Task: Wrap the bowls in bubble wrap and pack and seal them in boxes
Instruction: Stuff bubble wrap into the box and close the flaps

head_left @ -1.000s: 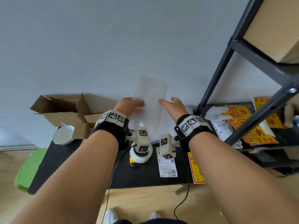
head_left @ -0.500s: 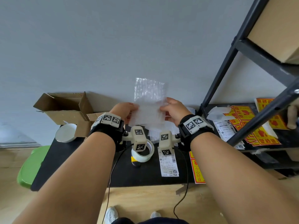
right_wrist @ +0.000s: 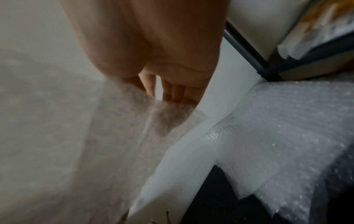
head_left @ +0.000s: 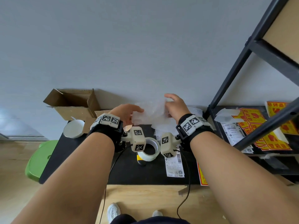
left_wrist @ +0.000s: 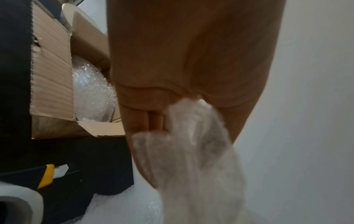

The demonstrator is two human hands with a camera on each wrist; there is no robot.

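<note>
A clear sheet of bubble wrap (head_left: 151, 113) hangs bunched between my two hands, above the back of the black table (head_left: 90, 167) and close to the wall. My left hand (head_left: 127, 112) pinches its left edge; the left wrist view shows the wrap (left_wrist: 193, 145) caught between thumb and fingers. My right hand (head_left: 175, 105) holds the right edge a little higher, and there the blurred wrap (right_wrist: 134, 136) runs under its fingers. A white bowl (head_left: 74, 130) lies upside down at the table's left. A small cardboard box (left_wrist: 51, 84) holds a bundle wrapped in bubble wrap (left_wrist: 91, 89).
An open cardboard box (head_left: 72, 104) stands against the wall at back left. A tape roll (head_left: 151, 150), a yellow-and-black knife (head_left: 140, 159) and a shipping label (head_left: 174, 165) lie under my wrists. More bubble wrap (right_wrist: 287, 136) is piled at right beside a black shelf rack (head_left: 229, 81) holding red-and-yellow stickers (head_left: 258, 123). A green stool (head_left: 40, 159) stands at left.
The bubble wrap sheet, earlier held flat and upright against the wall, has come down and bunched between my hands. My right hand has moved up and right.
</note>
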